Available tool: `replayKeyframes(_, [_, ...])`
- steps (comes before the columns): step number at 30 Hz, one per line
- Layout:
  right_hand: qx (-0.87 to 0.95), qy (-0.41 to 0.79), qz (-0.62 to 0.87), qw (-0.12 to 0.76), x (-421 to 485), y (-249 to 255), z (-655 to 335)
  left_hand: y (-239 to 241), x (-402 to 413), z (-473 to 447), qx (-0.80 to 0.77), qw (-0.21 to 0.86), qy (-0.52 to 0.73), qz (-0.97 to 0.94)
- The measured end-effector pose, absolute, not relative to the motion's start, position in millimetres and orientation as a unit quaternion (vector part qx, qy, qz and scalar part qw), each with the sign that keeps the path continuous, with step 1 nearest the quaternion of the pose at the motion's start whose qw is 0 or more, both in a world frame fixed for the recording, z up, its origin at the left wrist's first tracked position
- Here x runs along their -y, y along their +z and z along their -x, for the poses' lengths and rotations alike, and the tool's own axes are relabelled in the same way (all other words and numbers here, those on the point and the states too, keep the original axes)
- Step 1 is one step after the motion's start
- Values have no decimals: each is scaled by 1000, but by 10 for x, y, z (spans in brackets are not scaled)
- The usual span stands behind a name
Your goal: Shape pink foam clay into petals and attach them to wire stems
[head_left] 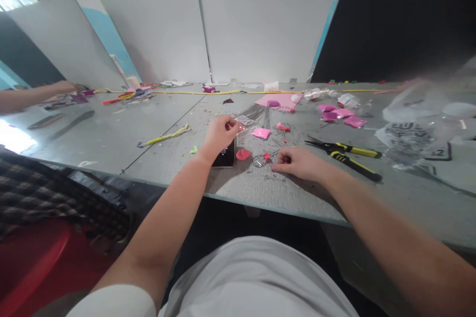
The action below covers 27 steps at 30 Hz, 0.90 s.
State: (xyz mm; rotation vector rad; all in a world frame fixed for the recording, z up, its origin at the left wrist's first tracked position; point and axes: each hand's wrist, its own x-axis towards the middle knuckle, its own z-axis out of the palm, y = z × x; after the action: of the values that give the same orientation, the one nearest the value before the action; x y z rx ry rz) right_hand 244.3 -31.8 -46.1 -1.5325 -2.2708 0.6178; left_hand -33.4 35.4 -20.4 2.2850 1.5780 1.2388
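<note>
My left hand (222, 132) is closed in a pinch over a dark phone-like slab (224, 157). Between its fingertips shows a small pinkish-red piece (240, 128), too small to name. My right hand (293, 162) rests on the table with its fingers curled, and whatever they may hold is hidden. Just left of it lies a small clear, wire-like ring (258, 161) with a red bit (267, 157) on its edge. A red clay-like lump (243, 154) sits between my hands. Beyond them are a pink packet (261, 132) and another red piece (283, 127).
Black-and-yellow pliers (349, 151) lie right of my right hand, near a clear plastic bag (405, 124). Pink packets (341, 113) and a plastic bottle (349, 101) are farther back. A yellow twisted strand (165, 135) lies left. Another person's arm (37, 96) reaches in at far left.
</note>
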Motion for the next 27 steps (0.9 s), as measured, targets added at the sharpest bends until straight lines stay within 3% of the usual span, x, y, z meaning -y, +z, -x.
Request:
replayKeyframes(6, [795, 269, 524, 146, 345, -439, -2447, -199, -341, 334, -520, 63, 406, -749])
replayKeyframes(11, [805, 214, 531, 156, 335, -439, -2424, -213, -367, 335, -512, 63, 413, -750])
replayKeyframes(18, [799, 283, 512, 137, 330, -445, -2467, -232, -383, 340, -492, 63, 436, -751])
replayKeyframes(27, [790, 179, 548, 210, 308, -438, -2459, -239, -397, 343, -486, 76, 437, -753])
